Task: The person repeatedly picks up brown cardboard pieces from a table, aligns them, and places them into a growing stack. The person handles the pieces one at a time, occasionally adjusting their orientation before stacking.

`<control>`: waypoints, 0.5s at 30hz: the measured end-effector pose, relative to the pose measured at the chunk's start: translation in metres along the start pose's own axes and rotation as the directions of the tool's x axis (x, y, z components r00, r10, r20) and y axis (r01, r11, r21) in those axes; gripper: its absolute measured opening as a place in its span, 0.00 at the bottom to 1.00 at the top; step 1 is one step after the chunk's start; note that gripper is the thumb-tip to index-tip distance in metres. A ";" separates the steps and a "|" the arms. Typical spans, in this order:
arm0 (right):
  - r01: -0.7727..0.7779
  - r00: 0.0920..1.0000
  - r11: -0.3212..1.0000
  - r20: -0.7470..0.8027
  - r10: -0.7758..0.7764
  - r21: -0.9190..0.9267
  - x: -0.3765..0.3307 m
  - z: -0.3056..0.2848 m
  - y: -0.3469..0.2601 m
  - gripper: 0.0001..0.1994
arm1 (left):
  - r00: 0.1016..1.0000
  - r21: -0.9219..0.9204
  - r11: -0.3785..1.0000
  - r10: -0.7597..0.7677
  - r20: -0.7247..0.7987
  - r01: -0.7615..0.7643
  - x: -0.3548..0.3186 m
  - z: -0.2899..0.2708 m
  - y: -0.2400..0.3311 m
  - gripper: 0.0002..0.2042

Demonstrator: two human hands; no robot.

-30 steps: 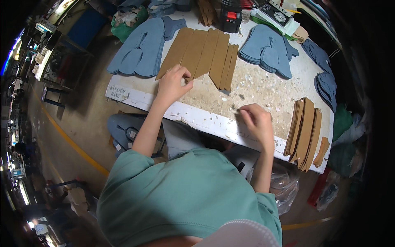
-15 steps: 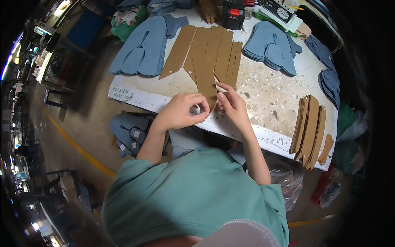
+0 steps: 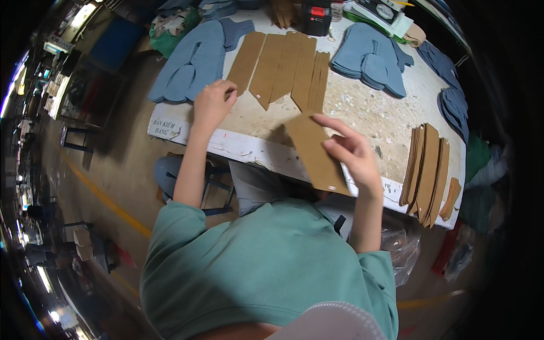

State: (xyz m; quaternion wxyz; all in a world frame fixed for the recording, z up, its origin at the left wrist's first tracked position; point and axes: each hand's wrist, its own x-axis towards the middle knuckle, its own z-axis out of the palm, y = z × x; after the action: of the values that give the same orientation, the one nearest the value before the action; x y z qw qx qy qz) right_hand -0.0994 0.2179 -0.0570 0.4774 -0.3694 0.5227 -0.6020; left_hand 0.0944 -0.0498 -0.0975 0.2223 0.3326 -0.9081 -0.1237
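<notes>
My right hand (image 3: 357,156) grips a flat brown cut piece (image 3: 317,156) by its right edge, tilted over the table's front edge. The piece looks like leather or suede and bears a small pale sticker near its lower end. My left hand (image 3: 214,105) is by the lower end of a brown strip (image 3: 247,56), its fingers curled together. Whether they pinch anything is hidden. Beside that strip lie more brown pieces (image 3: 277,62) with slanted ends, some with small pale stickers. A stack of blue-grey cut pieces (image 3: 195,62) lies just left of my left hand.
Another blue-grey stack (image 3: 368,59) lies at the back right of the worn white table (image 3: 362,107). Brown strips (image 3: 428,170) are stacked at the right edge. A black box with a red part (image 3: 316,17) stands at the back. A stool (image 3: 218,195) is under the front edge.
My hands have moved apart: the left went left and away from me, toward the brown strip. The right lifted a brown piece off the row and swung it toward me and rightward.
</notes>
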 end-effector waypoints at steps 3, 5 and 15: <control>0.001 0.994 0.994 -0.112 0.011 0.108 -0.020 -0.024 -0.024 0.21 | 0.998 0.006 0.998 0.062 0.028 -0.063 0.009 -0.002 -0.007 0.14; 0.053 0.972 0.995 -0.234 -0.033 0.081 -0.023 -0.038 -0.032 0.22 | 0.997 0.018 0.997 0.073 -0.037 -0.072 0.020 0.004 -0.008 0.15; -0.199 0.831 0.919 -0.556 -0.025 -0.340 -0.039 -0.078 0.033 0.22 | 0.965 0.400 0.882 -0.262 -0.027 0.250 0.067 0.029 -0.006 0.17</control>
State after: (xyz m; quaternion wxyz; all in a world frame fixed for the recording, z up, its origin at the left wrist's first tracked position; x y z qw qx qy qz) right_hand -0.1563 0.2767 -0.1016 0.2527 -0.2422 0.7615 -0.5456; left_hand 0.0383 -0.0963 -0.1030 0.1187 0.4862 -0.8652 0.0316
